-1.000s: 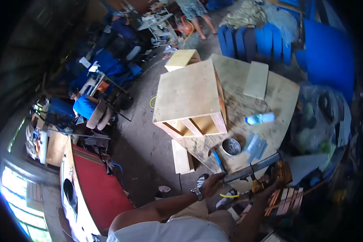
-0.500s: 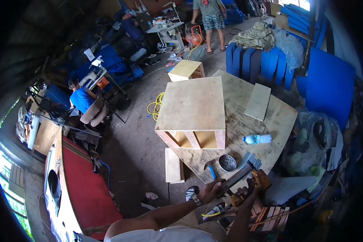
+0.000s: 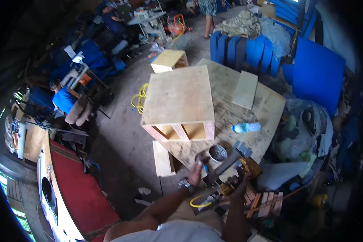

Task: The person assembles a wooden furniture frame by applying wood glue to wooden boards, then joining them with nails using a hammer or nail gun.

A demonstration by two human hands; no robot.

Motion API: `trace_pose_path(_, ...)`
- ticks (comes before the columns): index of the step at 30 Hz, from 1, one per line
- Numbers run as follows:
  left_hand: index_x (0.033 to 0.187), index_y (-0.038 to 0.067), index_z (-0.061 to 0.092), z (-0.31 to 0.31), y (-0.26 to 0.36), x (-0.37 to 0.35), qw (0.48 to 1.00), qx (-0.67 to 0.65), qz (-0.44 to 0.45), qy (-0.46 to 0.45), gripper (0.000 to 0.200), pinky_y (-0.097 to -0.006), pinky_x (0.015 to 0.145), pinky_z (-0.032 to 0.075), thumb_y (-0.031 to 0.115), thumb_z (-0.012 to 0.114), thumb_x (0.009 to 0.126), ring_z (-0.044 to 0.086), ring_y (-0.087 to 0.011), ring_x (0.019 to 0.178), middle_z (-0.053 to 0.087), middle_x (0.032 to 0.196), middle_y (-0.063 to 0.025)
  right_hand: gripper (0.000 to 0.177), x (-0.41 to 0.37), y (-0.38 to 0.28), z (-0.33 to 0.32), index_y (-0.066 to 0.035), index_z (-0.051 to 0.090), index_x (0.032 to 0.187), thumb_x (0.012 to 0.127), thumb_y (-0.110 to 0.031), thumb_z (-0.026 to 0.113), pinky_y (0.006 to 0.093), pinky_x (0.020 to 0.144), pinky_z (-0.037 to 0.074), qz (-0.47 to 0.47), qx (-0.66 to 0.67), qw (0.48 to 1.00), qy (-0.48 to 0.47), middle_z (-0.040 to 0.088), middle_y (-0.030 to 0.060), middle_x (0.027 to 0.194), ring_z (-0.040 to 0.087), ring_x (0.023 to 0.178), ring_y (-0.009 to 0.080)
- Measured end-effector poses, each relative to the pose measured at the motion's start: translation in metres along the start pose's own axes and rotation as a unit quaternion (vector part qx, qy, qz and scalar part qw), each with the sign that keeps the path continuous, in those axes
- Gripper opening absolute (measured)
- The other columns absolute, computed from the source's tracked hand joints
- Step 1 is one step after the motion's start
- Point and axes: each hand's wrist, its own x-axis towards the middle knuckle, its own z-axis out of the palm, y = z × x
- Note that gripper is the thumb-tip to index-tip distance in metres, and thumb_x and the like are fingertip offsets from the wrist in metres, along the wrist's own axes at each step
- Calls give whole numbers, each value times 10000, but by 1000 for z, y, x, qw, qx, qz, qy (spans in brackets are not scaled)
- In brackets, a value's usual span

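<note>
My right hand [image 3: 241, 180] is wrapped round the grip of a yellow nail gun [image 3: 251, 167], whose long grey magazine points down and left. My left hand [image 3: 195, 174] is off the gun, fingers stretched forward by a blue-handled hammer [image 3: 206, 167] at the near edge of the plywood board [image 3: 230, 115]. Beside the hammer stands a round tin [image 3: 218, 153] of small metal pieces, perhaps nails. Grey-blue strips [image 3: 243, 149] lie just right of the tin, partly behind the gun. A wooden cabinet frame [image 3: 177, 99] with two front openings stands on the board.
A water bottle [image 3: 246, 127] and a loose plank [image 3: 245, 89] lie on the board. A yellow hose [image 3: 199, 203] loops by my legs. To the left is a red panel [image 3: 74, 187]; a person in blue [image 3: 64, 100] sits beyond. Blue foam sheets [image 3: 318, 74] stand at right.
My left hand has come off the nail gun and reached forward to the hammer. My right hand keeps the gun. The whole view has shifted, so the scene sits further left and higher.
</note>
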Motion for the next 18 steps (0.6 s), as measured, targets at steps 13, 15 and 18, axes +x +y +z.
trace_pose_path(13, 1154, 69, 617, -284, 174, 158, 777, 538, 262, 197, 265, -438, 868, 497, 207, 539, 942, 602, -391, 1041, 638, 1127, -190, 81, 27, 15, 116, -41, 597, 898, 928, -116, 606, 287, 552, 462, -102, -517, 845, -89, 589, 7, 689, 551, 575, 116)
trace_pose_path(15, 1179, 83, 600, -295, 173, 198, 765, 562, 267, 167, 284, -432, 901, 490, 222, 532, 941, 591, -374, 1074, 635, 1151, -173, 171, 38, 40, 172, -45, 610, 848, 935, -191, 636, 266, 512, 441, -93, -565, 817, -75, 565, -3, 625, 534, 533, 87)
trace_pose_path(18, 1177, 91, 593, -303, 146, 234, 780, 573, 215, 128, 287, -423, 954, 473, 238, 523, 941, 564, -351, 1133, 625, 1186, -160, 291, 55, 76, 240, -24, 630, 866, 936, -306, 638, 275, 453, 404, -52, -662, 744, -70, 548, 10, 578, 512, 472, 97)
